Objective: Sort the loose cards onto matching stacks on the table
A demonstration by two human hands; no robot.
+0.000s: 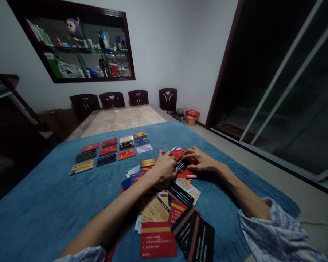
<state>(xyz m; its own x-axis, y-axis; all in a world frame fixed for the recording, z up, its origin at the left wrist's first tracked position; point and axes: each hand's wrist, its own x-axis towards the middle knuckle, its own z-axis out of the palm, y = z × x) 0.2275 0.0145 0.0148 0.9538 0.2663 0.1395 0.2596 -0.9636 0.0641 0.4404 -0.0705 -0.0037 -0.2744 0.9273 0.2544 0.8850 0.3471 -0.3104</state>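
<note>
Nearest us, a red card (158, 240) shows the numerals 1, 2 and 3, each opening a line of white characters too blurred for us to read. Just above it, another red card (176, 211) carries similar white lines, partly covered. The black card (203, 238) at lower right bears rows of white print, and the yellow card (155, 208) has a dark heading over finer lines; we cannot make out the words on either one.
</note>
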